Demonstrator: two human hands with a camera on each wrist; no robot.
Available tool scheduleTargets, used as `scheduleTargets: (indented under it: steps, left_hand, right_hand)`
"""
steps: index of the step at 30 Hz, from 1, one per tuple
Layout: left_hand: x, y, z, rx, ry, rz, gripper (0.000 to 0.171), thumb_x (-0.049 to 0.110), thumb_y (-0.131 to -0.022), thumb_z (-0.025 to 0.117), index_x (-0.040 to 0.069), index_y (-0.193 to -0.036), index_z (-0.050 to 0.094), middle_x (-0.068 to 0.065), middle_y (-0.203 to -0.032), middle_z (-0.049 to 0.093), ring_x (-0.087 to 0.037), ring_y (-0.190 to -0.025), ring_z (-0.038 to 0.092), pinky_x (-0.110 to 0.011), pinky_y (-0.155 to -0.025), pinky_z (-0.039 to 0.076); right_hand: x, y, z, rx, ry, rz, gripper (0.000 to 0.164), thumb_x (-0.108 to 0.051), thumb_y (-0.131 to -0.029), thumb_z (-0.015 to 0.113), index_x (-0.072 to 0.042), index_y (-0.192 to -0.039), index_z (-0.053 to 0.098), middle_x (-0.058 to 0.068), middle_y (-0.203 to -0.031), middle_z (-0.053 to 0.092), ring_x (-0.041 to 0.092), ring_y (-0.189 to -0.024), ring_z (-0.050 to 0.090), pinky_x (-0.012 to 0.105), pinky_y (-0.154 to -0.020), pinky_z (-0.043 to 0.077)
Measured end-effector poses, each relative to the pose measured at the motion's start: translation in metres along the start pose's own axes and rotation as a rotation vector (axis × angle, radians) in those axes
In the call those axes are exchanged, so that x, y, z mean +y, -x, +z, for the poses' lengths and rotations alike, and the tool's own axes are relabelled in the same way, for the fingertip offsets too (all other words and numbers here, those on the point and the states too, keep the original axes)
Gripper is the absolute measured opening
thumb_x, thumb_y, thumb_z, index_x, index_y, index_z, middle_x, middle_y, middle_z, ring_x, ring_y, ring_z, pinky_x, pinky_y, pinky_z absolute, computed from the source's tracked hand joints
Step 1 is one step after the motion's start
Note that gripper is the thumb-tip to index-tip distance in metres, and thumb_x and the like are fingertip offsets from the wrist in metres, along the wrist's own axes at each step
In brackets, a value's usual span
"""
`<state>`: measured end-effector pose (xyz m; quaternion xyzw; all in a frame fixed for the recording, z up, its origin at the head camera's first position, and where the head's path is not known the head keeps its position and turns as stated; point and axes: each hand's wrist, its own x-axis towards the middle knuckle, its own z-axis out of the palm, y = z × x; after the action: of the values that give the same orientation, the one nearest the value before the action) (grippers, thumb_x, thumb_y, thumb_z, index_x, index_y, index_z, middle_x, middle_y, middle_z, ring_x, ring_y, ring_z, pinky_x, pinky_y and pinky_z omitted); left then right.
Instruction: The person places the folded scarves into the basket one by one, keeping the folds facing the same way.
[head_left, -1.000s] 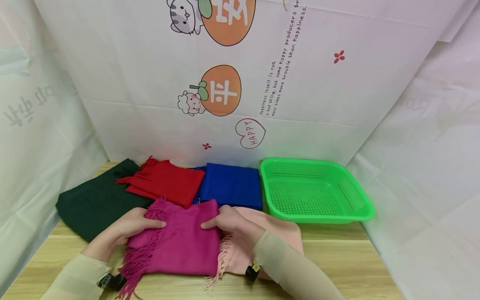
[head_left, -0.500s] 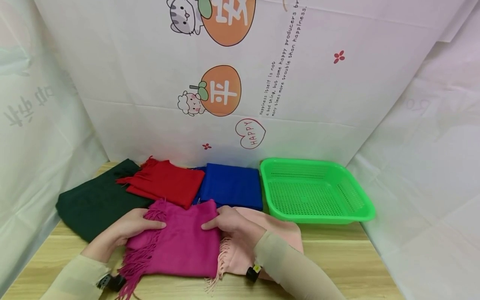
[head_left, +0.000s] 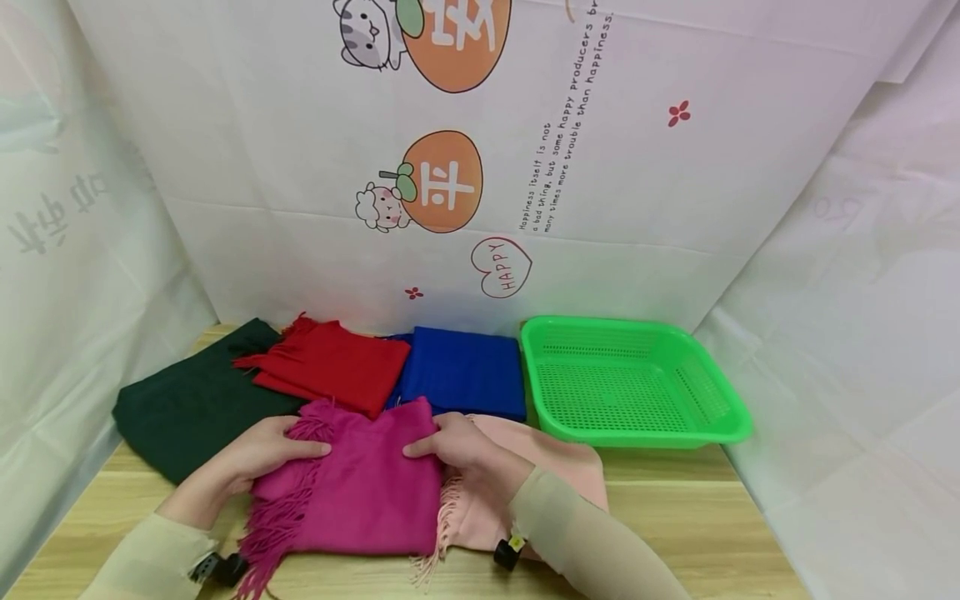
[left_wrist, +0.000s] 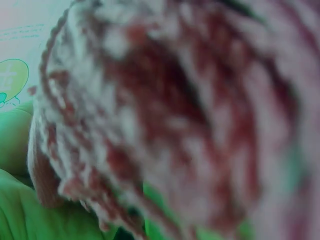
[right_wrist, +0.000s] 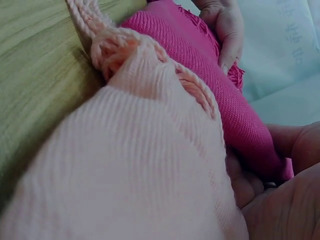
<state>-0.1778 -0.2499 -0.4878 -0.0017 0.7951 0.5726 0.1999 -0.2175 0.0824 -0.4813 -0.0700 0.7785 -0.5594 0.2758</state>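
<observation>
Head cam bright, fringe [left_wrist: 135, 115] v. blurry in L-wrist cam, R-wrist dimmer

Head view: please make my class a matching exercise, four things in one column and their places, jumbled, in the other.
Things
1. Magenta cloth
2. Red cloth
3. Blue cloth
4. Basket

Places
A. Furthest right on the table
B. Between 2 and 4
C. Gripped by left hand and right hand
D. Just left of 3

Pairs: 1-C, 2-D, 3-B, 4-A

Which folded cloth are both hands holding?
The magenta cloth, with the left hand and right hand pinching opposite sides. The dark green cloth, red cloth, blue cloth and pale pink cloth lie outside their grip.
</observation>
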Motion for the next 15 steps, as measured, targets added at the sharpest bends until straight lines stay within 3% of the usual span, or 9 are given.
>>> scheduleTargets:
  steps: [9, 15]
  left_hand:
    - [0.007, 0.005, -0.004, -0.075, 0.087, 0.051, 0.052, 0.027, -0.106, 0.079, -0.004, -0.144, 0.062, -0.008, -0.115, 0.080, -0.022, -0.098, 0.079, -0.036, -0.082, 0.066]
    - [0.012, 0.006, -0.005, -0.086, 0.133, 0.058, 0.054, 0.027, -0.108, 0.077, -0.004, -0.149, 0.059, -0.009, -0.115, 0.080, -0.023, -0.097, 0.081, -0.039, -0.082, 0.068]
  right_hand:
    - [-0.003, 0.001, -0.006, -0.024, -0.016, -0.029, 0.021, -0.016, -0.095, 0.088, -0.006, -0.112, 0.080, 0.010, -0.098, 0.082, 0.025, -0.085, 0.081, 0.036, -0.077, 0.066]
    - [-0.010, 0.002, -0.014, -0.015, -0.002, -0.036, 0.023, -0.019, -0.095, 0.088, -0.004, -0.110, 0.079, 0.010, -0.096, 0.082, 0.026, -0.084, 0.081, 0.038, -0.076, 0.067]
